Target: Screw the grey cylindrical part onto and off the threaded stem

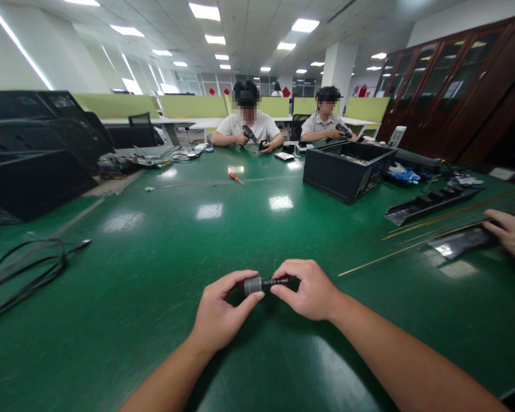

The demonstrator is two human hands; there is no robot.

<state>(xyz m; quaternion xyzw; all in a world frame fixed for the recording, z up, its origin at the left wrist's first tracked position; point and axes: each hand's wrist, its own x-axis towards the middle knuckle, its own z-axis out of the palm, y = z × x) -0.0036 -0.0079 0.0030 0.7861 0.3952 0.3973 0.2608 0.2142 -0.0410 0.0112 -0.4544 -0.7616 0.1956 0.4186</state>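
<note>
Just above the green table, a small grey cylinder with a dark, ringed shaft (253, 285) lies roughly level between my hands. My left hand (218, 312) is closed on the wide grey body, thumb below and index finger above. At the other side, my right hand (308, 289) pinches the thin shaft between thumb and fingers, and the shaft's tip points right. The exact kind of this part cannot be made out.
A black computer case (345, 171) and a slotted metal strip (429, 207) stand right, near thin brass-coloured rods (380, 259). Another person's hand (512, 232) reaches in there. Farther off lies a red screwdriver (235, 178); black cables (47, 269) lie left. Two people work opposite.
</note>
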